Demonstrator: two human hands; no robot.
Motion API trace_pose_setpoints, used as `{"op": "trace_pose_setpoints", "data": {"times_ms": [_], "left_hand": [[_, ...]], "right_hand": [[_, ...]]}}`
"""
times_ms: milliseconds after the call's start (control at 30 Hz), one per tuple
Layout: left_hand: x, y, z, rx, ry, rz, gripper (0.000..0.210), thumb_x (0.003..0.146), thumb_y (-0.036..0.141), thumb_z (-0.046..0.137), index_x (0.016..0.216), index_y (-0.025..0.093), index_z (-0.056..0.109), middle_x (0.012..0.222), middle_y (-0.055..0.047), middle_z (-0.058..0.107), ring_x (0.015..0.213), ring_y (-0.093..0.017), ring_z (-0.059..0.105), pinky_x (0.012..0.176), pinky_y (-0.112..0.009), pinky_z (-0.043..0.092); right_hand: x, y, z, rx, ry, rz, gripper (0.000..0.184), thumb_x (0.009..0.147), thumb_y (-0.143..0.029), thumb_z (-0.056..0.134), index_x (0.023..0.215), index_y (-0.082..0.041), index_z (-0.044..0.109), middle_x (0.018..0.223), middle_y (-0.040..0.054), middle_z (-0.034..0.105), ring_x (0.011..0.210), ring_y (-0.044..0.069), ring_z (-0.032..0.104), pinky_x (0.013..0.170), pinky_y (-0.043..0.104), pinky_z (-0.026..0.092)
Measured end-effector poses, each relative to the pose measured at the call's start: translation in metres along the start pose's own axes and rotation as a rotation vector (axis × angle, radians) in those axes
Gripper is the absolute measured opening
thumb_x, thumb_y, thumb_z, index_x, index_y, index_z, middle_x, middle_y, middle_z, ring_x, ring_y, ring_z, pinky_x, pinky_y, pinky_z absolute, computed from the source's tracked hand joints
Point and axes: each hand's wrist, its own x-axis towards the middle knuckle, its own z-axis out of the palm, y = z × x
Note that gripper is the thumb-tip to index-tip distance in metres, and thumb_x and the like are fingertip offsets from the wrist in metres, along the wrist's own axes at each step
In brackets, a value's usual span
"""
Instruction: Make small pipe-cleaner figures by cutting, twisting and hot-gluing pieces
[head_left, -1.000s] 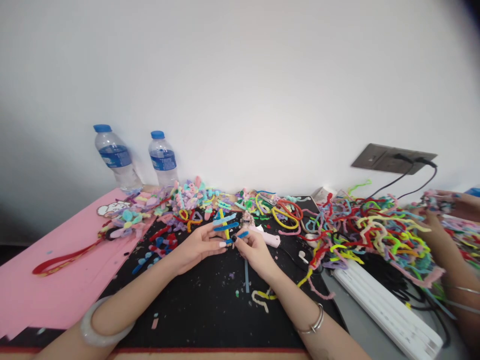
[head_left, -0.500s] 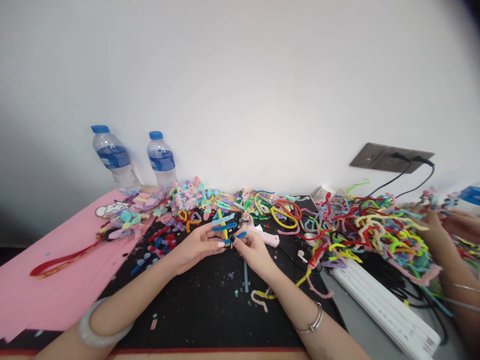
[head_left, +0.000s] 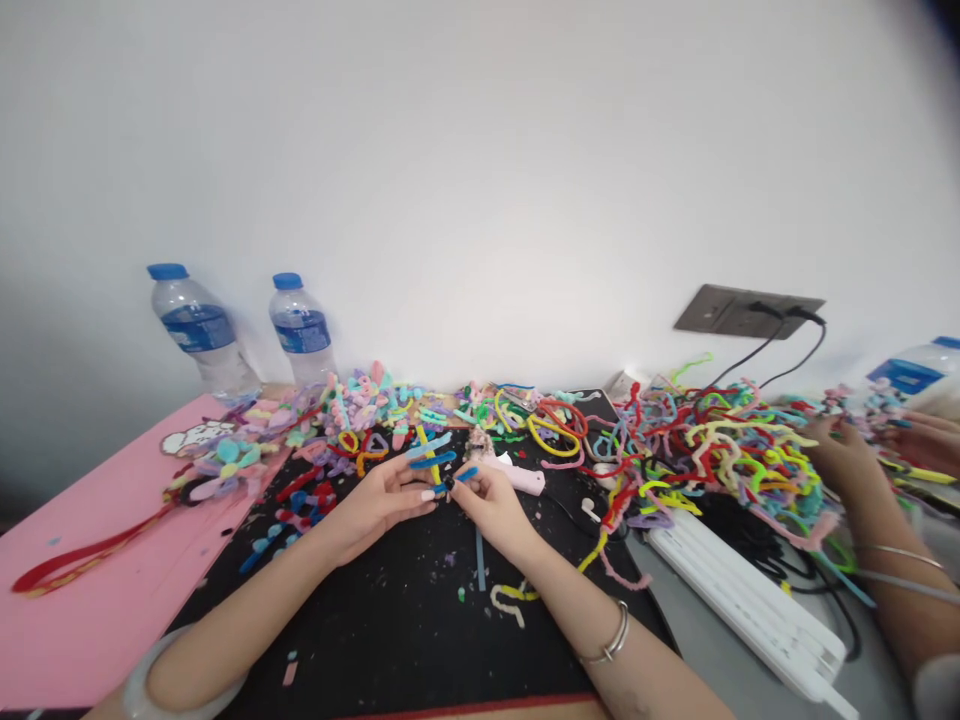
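Around the black mat [head_left: 390, 630]: heaped pipe cleaners [head_left: 739, 460] to the right, a white power strip [head_left: 746, 605] below them, a pink-handled tool [head_left: 519, 476] just beyond the fingers. Pinching a blue-and-yellow piece [head_left: 433, 461] over the mat, with left hand [head_left: 379, 505] and right hand [head_left: 491, 505] both. Compared with half a second ago: gripped alike, but viewed further rightward, showing more of the far-right bottle [head_left: 907, 375].

Craft workspace, shared, against a plain white wall [head_left: 480, 180]. Evidence: heaped coloured fuzzy stems [head_left: 735, 455]; black work mat [head_left: 360, 630] strewn with scraps [head_left: 290, 670]; white power strip [head_left: 750, 595]; wall socket panel [head_left: 716, 312] with plugs [head_left: 806, 316]; second person's hand [head_left: 844, 455] at right, beside the stems.
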Motion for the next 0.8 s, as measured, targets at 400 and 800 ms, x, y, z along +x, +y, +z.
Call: {"op": "trace_pose_setpoints", "data": {"times_ms": [400, 800], "left_hand": [[0.0024, 0.0037, -0.0008, 0.063, 0.066, 0.005, 0.045, 0.07, 0.02, 0.072, 0.113, 0.025, 0.059, 0.105, -0.004, 0.063, 0.1, -0.021, 0.059, 0.086, -0.033, 0.049], [0.0003, 0.0051, 0.0044, 0.07, 0.065, -0.009, 0.042, 0.068, 0.02, 0.073, 0.108, 0.026, 0.062, 0.107, -0.005, 0.063, 0.098, -0.021, 0.059, 0.087, -0.034, 0.047]], "right_hand": [[0.0004, 0.0044, -0.006, -0.156, 0.081, -0.085, 0.016, 0.081, -0.032, 0.053, 0.073, -0.018, 0.051, 0.051, -0.0078, 0.035, 0.046, 0.008, 0.031, 0.045, 0.021, 0.023], [-0.0016, 0.0078, -0.0045, -0.232, 0.096, -0.113, 0.015, 0.082, -0.028, 0.051, 0.069, -0.02, 0.049, 0.049, -0.0074, 0.034, 0.045, 0.009, 0.031, 0.046, 0.022, 0.023]]}}
